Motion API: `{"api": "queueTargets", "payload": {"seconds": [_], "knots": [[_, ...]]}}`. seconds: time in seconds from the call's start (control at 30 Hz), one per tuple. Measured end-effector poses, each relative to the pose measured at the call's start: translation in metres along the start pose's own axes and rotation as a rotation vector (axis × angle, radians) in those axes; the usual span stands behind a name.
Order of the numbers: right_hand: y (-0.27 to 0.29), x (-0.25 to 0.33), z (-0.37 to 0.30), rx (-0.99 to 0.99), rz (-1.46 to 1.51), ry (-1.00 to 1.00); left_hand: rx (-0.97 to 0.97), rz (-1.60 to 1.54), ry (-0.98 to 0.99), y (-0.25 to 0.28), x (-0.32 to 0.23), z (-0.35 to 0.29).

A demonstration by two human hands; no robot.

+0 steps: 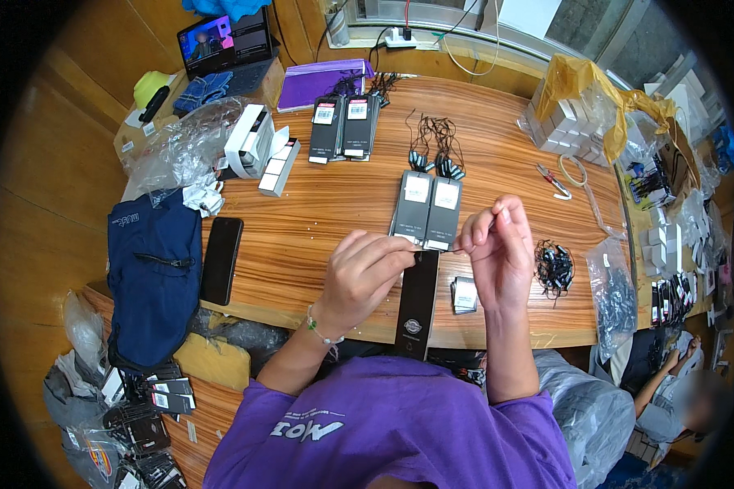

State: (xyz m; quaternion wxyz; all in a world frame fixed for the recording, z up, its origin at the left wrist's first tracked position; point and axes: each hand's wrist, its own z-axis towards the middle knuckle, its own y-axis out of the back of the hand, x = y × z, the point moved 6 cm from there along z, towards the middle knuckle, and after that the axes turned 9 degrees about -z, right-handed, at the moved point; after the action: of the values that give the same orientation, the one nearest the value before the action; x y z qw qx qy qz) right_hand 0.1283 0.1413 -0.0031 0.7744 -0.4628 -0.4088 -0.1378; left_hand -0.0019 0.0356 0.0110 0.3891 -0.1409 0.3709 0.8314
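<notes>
In front of my chest, my left hand (369, 270) is closed in a pinch at the top of a long black hang tag (416, 306) bearing a round pale emblem. A thin black string runs from there toward my right hand (499, 248), whose thumb and fingertips are pinched on it, though its end is hard to make out. Just beyond my hands lie two side-by-side stacks of dark grey hang tags (412, 204) with white stickers, their black strings (437, 143) spread away from me. Below my right hand sits a small stack of white-faced labels (464, 295).
A heap of black strings (554, 269) lies to the right, near scissors (554, 181). Farther back are more tag stacks (326, 126). On the left are a phone (222, 261), a navy bag (155, 277) and white boxes (279, 169). Another person (669, 399) sits at lower right.
</notes>
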Motion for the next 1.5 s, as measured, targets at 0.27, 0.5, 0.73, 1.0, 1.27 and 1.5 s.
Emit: {"api": "queueTargets", "payload": {"seconds": [0.27,0.5,0.73,1.0,1.27,1.5], "knots": [[-0.007,-0.017,-0.004,0.042,0.052,-0.155,0.038,-0.584,0.385,-0.011,0.023,-0.002],[-0.006,-0.011,-0.004,0.039,-0.036,-0.119,0.115,-0.701,0.598,-0.021,0.026,-0.009],[-0.007,-0.009,-0.004,0.050,0.028,-0.102,-0.022,-0.902,0.721,-0.022,0.028,-0.015],[-0.015,-0.004,-0.006,0.065,0.129,-0.092,0.026,-0.543,0.485,-0.014,0.014,0.000],[-0.009,-0.005,-0.010,0.002,0.301,-0.191,-0.014,-0.520,0.503,-0.013,0.018,-0.002],[-0.001,0.000,-0.009,0.004,0.216,-0.135,-0.032,0.022,0.148,0.006,-0.001,0.010]]}}
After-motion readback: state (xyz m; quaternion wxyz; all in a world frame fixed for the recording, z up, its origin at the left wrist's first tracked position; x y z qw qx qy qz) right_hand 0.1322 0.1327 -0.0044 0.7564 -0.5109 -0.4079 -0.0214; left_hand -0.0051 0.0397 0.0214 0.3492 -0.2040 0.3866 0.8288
